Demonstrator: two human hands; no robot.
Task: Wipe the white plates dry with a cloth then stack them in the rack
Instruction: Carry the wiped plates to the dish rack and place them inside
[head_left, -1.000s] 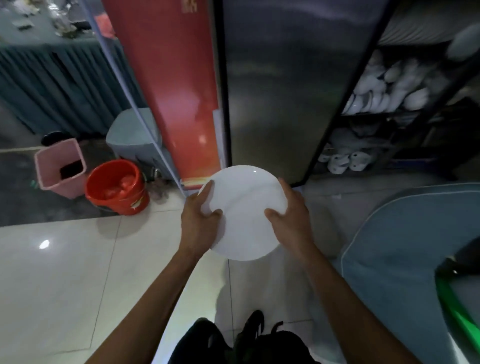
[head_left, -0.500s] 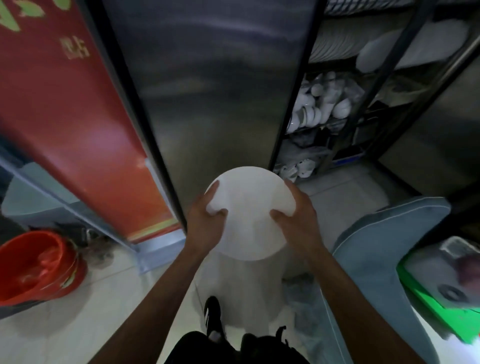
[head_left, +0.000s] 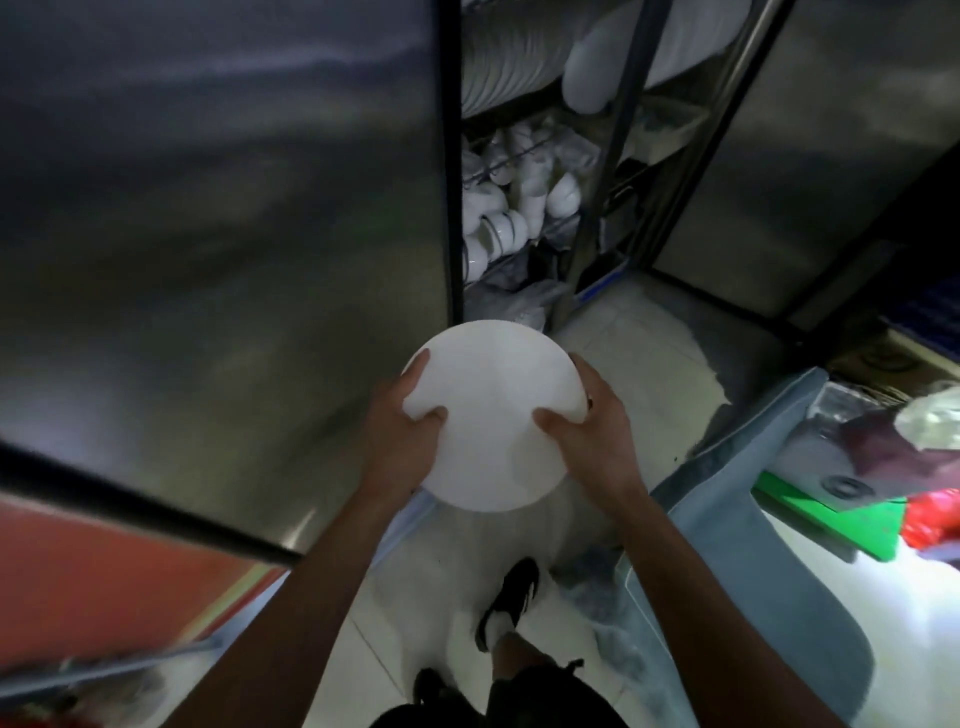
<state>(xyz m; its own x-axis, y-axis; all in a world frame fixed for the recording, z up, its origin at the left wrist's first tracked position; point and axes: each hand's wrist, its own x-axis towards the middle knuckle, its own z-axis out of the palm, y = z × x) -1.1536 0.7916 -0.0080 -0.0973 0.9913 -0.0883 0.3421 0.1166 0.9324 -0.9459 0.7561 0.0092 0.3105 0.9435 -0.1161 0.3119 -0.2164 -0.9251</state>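
My black shoe (head_left: 511, 597) stands on the pale floor tiles (head_left: 395, 613) below my arms. I hold the round white plate (head_left: 491, 415) out in front of me, its face turned up toward me and its far edge tipped away, with my left hand (head_left: 400, 434) and right hand (head_left: 597, 431) clamped on its opposite rims, thumbs curled over the top. Beyond it stands the rack (head_left: 597, 208), flanked by a steel panel (head_left: 223, 171), its shelves holding white bowls (head_left: 498, 218) and stacked plates (head_left: 504, 62).

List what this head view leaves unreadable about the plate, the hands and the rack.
- White plate: its underside faces away; dry or wet cannot be told.
- Left hand, right hand: fingers hidden beneath the plate, only thumbs show.
- Rack: top shelf cut off by the upper edge; crockery blurred and dim.
- Cloth: none discernible.
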